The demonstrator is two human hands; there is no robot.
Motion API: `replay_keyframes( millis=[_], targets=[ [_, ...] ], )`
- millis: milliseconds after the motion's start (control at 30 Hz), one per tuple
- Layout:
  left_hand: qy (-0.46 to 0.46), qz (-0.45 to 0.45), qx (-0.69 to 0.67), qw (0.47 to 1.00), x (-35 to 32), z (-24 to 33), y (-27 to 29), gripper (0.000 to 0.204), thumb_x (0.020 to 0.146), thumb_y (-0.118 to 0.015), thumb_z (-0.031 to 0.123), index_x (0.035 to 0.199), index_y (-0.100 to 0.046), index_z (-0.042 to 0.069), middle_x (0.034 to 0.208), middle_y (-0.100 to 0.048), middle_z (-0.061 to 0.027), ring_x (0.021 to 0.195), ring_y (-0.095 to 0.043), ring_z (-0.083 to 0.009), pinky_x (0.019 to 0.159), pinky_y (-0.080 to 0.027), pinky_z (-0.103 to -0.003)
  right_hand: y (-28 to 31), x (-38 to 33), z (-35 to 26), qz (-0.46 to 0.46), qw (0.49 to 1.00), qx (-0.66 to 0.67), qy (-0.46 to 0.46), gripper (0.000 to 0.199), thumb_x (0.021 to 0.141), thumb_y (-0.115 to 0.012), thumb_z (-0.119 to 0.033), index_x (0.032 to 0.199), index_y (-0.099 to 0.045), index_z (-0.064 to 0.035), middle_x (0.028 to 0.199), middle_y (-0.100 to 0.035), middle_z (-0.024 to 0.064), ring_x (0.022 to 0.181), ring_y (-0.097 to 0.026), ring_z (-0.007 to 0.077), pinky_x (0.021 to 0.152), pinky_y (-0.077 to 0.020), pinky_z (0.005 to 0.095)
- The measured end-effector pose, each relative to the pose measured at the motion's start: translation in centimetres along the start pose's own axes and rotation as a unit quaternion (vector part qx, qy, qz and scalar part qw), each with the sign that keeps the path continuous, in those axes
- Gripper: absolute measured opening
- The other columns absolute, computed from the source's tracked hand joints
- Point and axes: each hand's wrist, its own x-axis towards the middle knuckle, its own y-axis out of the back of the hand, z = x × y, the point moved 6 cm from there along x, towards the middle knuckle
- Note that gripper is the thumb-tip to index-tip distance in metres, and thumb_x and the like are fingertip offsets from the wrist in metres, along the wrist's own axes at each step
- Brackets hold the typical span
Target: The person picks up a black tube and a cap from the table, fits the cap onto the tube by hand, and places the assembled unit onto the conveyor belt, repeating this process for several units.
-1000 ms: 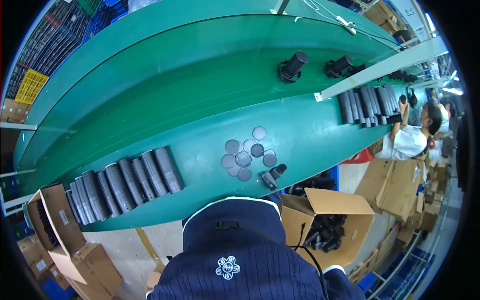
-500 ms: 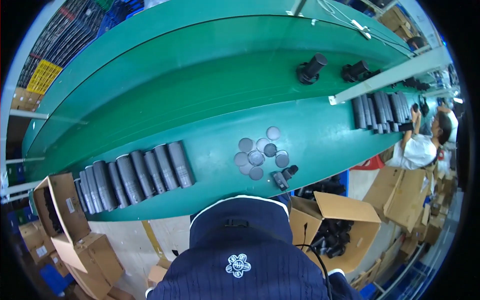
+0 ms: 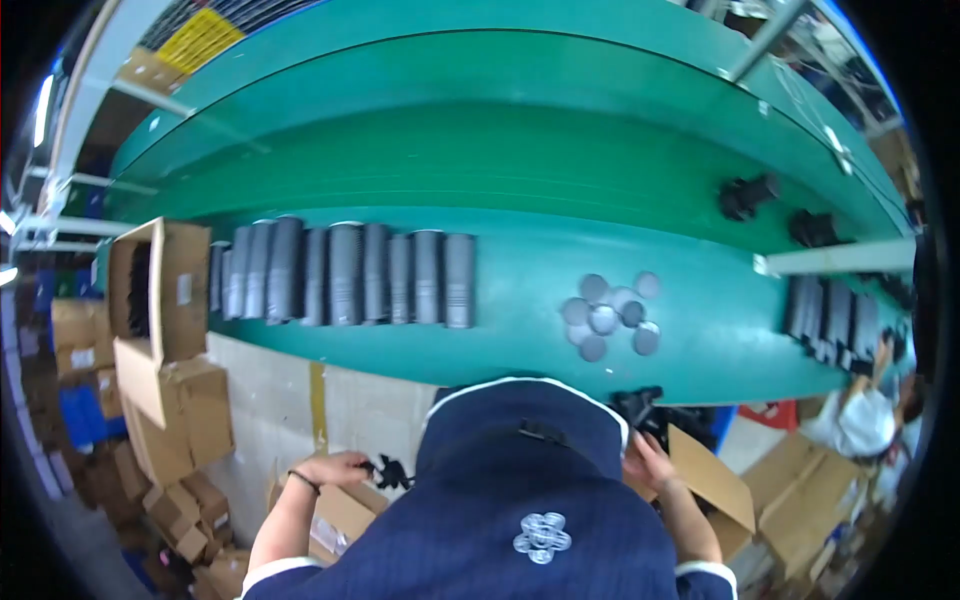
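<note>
My left hand is out to the left of the dark blue cap, below the table's edge. Its fingers are closed on a small black irregular part, whose exact kind I cannot make out. On the right, my right hand is beside the cap's brim and an open cardboard box; the brim hides part of its fingers. A black jointed device lies at the table edge just above that hand. Several round grey discs are grouped on the green table.
Dark grey cylinders lie in a row at left, beside an upright carton. More cylinders are at far right, near a co-worker. Black flanged parts occupy the back ledge, near a metal post.
The view has turned, so the table's contents sit further right. Both my hands have come into sight, the left with a small black part in its fingers.
</note>
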Motion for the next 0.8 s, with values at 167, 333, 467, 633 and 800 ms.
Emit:
replay_keyframes(
  millis=[167,333,467,633,800],
  targets=[
    [0.012,-0.001,-0.040,0.999,0.6,-6.8,-1.2,0.033,0.079,-0.063,0.034,0.099,-0.064,0.008,0.070,-0.052,0.0035,0.059,-0.046,-0.0068,0.049,-0.037,-0.024,-2.4,6.8,1.7,-0.098,0.964,0.180,0.172,0.035,0.094,-0.056,-0.019,0.126,-0.049,-0.0055,0.109,-0.062,0.0059,0.101,-0.060,0.0167,0.085,-0.0489,0.0307],
    [0.189,0.053,0.008,0.980,-1.1,-6.6,-0.9,0.038,0.078,-0.062,0.041,0.099,-0.066,0.010,0.069,-0.055,0.0015,0.055,-0.046,-0.0083,0.047,-0.036,-0.026,-2.6,3.9,-1.1,-0.032,0.981,0.148,0.124,0.017,0.091,-0.061,-0.021,0.097,-0.055,-0.0072,0.076,-0.062,0.0030,0.052,-0.052,0.0081,0.043,-0.0396,0.0215],
    [0.347,0.146,-0.002,0.926,-3.2,-19.3,-1.6,0.040,0.079,-0.058,0.045,0.091,-0.072,0.010,0.087,-0.070,-0.0104,0.066,-0.059,-0.0168,0.054,-0.045,-0.030,1.3,-0.9,-3.3,-0.020,0.996,-0.063,0.067,0.022,0.087,-0.066,-0.029,0.088,-0.060,-0.0080,0.054,-0.042,-0.0075,0.039,-0.032,0.0028,0.036,-0.0209,0.0208],
    [0.395,0.297,0.168,0.853,-11.1,-28.8,-1.5,0.045,0.083,-0.051,0.044,0.098,-0.070,0.006,0.107,-0.067,-0.0160,0.089,-0.064,-0.0277,0.075,-0.049,-0.038,18.4,-8.9,1.2,0.106,0.990,-0.056,0.069,0.026,0.088,-0.062,-0.022,0.065,-0.053,-0.0120,0.046,-0.042,-0.0032,0.032,-0.032,0.0080,0.030,-0.0196,0.0255],
    [0.481,0.547,-0.025,0.684,-24.0,-31.4,2.6,0.047,0.086,-0.047,0.044,0.100,-0.068,0.004,0.110,-0.066,-0.0168,0.099,-0.062,-0.0307,0.084,-0.047,-0.040,36.9,-20.3,4.3,0.390,0.902,0.155,0.102,0.033,0.093,-0.056,-0.037,0.065,-0.049,-0.0195,0.043,-0.033,-0.0101,0.031,-0.029,0.0041,0.027,-0.0184,0.0225]
  ],
)
